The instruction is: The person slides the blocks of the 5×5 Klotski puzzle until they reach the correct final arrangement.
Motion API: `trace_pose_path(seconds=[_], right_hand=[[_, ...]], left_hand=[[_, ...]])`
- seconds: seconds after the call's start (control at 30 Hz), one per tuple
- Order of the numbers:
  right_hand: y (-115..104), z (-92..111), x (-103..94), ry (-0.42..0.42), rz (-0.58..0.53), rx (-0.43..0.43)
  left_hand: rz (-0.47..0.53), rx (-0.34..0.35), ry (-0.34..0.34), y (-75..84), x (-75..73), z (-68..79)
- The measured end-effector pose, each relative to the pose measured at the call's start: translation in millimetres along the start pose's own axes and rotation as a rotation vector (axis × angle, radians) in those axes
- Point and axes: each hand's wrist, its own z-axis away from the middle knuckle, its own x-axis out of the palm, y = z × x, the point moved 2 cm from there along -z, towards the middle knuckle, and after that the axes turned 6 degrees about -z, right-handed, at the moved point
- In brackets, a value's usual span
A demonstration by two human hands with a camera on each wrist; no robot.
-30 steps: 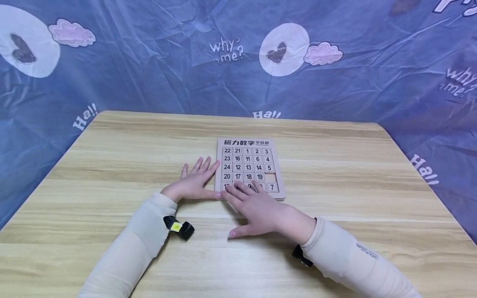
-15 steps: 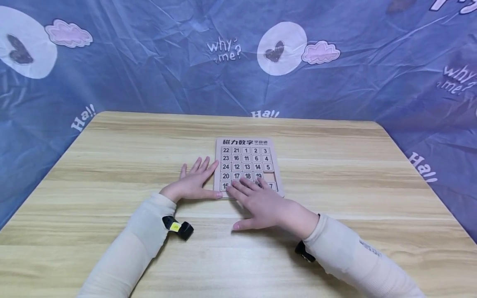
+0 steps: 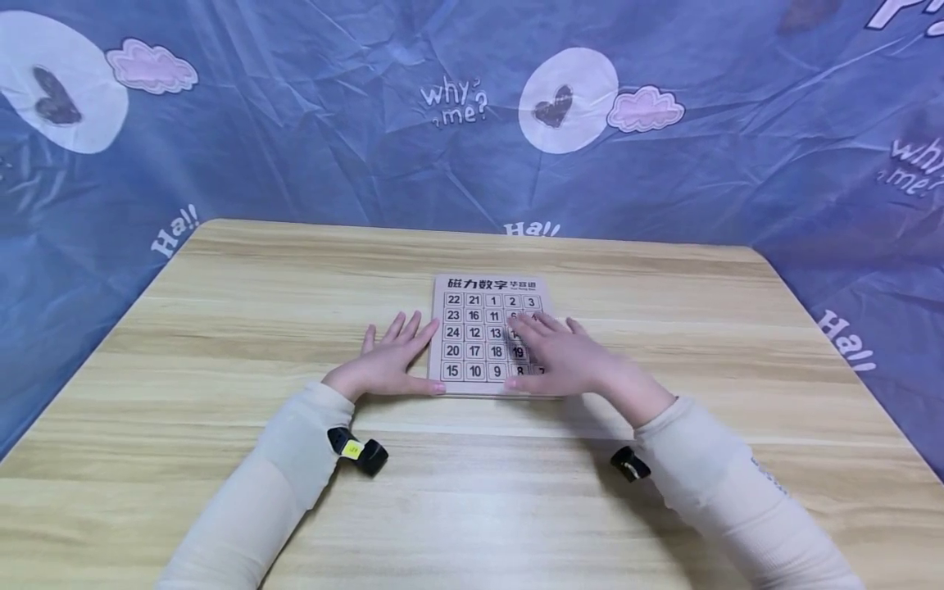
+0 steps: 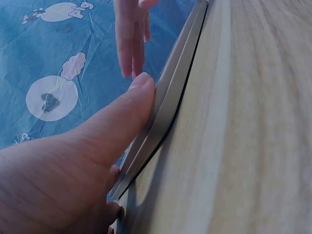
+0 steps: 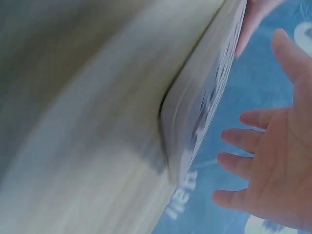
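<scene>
A flat number sliding puzzle (image 3: 475, 387) lies on the table, its rows of numbered tiles facing up. My left hand (image 3: 388, 366) rests at its left side, fingers spread along the edge and thumb at the near left corner. In the left wrist view the left thumb (image 4: 122, 114) touches the board's rim. Over the puzzle's right part is my right hand (image 3: 571, 358), fingers spread and nothing held. The right wrist view shows the right palm (image 5: 282, 161) raised apart from the board. Some right-hand tiles and the gap in the grid are hidden beneath this hand.
The wooden table (image 3: 295, 270) runs back to a blue printed cloth (image 3: 332, 123) hanging behind it. Small black cameras are strapped at the left wrist (image 3: 357, 451) and right wrist (image 3: 630, 464).
My right hand has lifted from the bottom row of tiles and moved right and away from me, over the puzzle's right side. The left hand stays in place.
</scene>
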Motion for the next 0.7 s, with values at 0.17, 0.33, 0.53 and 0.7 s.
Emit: trace_pose_path(seconds=[0.17,0.33,0.53,0.7], right_hand=[[23.2,0.4,-5.9,0.015,-0.046,0.07],[39.3,-2.2,-6.7,0.03,-0.087,0.107],[50.7,-3.6,-5.4,0.044,-0.141,0.147],[46.1,0.3,-6.4,0.054,-0.145,0.122]], left_hand=[[0.003,0.006,0.004,0.9,-0.3,0.0],[0.004,0.006,0.003,1.9,-0.7,0.7],[0.01,0.002,-0.006,2.8,-1.1,1.6],[0.009,0.001,-0.003,2.7,-2.0,1.6]])
